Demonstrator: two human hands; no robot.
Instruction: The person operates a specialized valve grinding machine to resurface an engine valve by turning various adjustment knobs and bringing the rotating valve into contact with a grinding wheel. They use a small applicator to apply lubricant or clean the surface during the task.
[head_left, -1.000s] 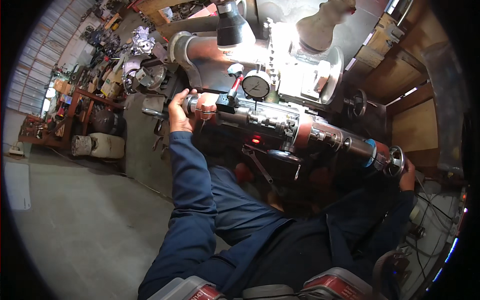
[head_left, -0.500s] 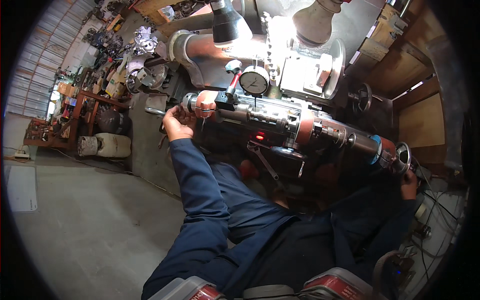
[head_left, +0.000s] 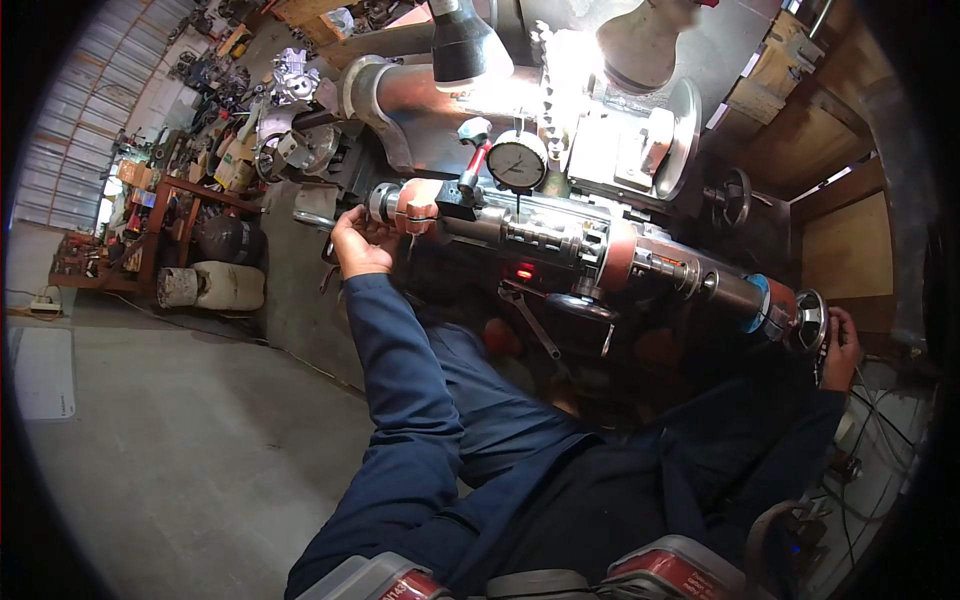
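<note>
A crankshaft-like metal shaft (head_left: 540, 236) lies across the machine, with a round dial gauge (head_left: 518, 161) standing over it and its stem pointing down to it. At the machine's left end, my left hand (head_left: 362, 243) is palm up beside a silver collar (head_left: 382, 201). Its fingers are loosely curled and apart at the collar's underside; whether they press on it I cannot tell. At the far right end my right hand (head_left: 842, 352) grips the rim of a silver handwheel (head_left: 810, 321), its fingertips partly hidden behind the rim.
Two lamps, a black one (head_left: 466, 50) and a pale one (head_left: 640, 48), hang over the machine. A crank wheel (head_left: 582, 307) and a wrench (head_left: 532, 322) are at its front. Gas cylinders (head_left: 228, 287) and a cluttered rack (head_left: 165, 215) stand left. Cables (head_left: 880, 425) run at right.
My right hand has moved up around the right side of the handwheel, from its lower edge. My left hand stays by the collar. The whole view has shifted slightly.
</note>
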